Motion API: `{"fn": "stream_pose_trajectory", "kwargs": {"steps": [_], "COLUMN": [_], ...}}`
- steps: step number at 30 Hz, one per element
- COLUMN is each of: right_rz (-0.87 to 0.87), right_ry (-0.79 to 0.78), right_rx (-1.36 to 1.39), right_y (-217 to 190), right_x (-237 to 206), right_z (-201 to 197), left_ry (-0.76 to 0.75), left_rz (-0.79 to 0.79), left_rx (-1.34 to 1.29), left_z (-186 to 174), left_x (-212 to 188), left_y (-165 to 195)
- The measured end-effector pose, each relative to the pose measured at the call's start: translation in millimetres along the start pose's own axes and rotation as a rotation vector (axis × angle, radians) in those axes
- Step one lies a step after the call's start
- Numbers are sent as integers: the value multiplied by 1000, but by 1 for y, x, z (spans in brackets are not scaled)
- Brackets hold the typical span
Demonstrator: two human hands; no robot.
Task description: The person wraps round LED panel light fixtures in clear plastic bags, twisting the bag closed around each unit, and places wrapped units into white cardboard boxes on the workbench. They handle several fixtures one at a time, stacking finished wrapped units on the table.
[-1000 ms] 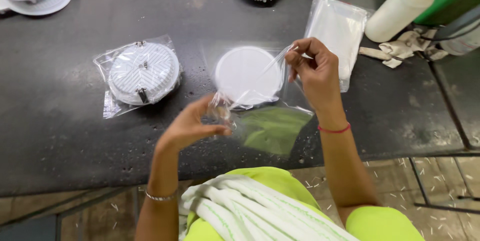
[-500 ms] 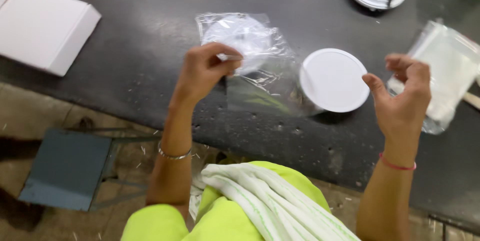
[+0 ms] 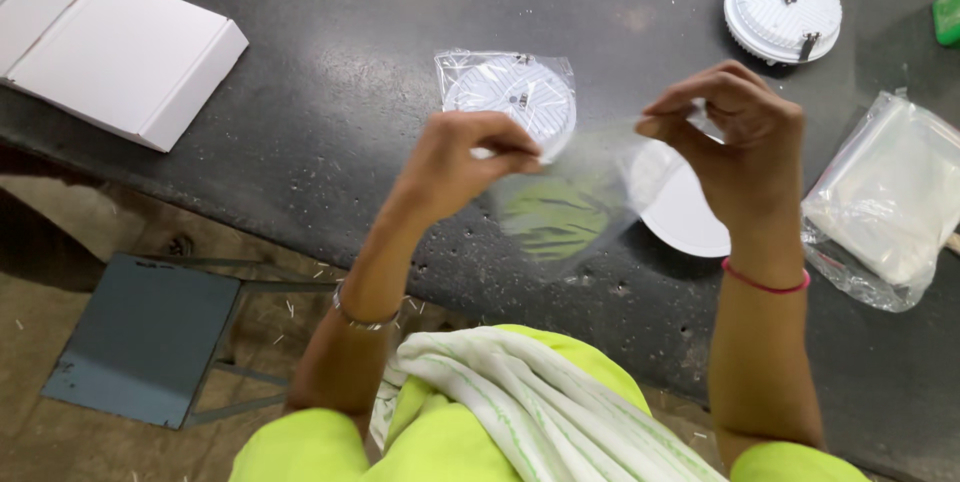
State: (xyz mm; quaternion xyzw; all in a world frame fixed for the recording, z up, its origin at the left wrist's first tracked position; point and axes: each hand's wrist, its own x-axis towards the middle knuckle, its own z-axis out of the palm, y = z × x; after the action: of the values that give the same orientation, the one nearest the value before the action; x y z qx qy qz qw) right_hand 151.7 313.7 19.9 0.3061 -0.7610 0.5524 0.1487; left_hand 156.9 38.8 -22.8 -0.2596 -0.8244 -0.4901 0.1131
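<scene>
Head view shows both hands pinching a clear, empty plastic bag stretched between them above the dark stone table: the left hand has its fingertips clamped on one edge, the right hand on the other, wrists raised. Beneath the bag lies a round white disc lamp; just behind sits a bagged round lamp. A stack of clear bags lies to the right.

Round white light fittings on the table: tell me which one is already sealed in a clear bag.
The bagged light fitting just beyond the left hand; the bare fitting at upper right and the plain disc have no wrapping.
</scene>
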Motion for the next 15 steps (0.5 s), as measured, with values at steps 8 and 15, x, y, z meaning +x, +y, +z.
{"fn": "stream_pose_trajectory", "kwargs": {"steps": [8,15], "right_rz": [207,252], "right_ry": [224,271], "right_rx": [307,288], "right_y": [61,72], "right_x": [-23,-40], "right_z": [0,-1], "left_ry": [349,390], "left_rz": [-152,-214], "left_rx": [-179,-150], "left_z": [-3,23], "left_x": [-22,-24], "left_y": [-7,-1]}}
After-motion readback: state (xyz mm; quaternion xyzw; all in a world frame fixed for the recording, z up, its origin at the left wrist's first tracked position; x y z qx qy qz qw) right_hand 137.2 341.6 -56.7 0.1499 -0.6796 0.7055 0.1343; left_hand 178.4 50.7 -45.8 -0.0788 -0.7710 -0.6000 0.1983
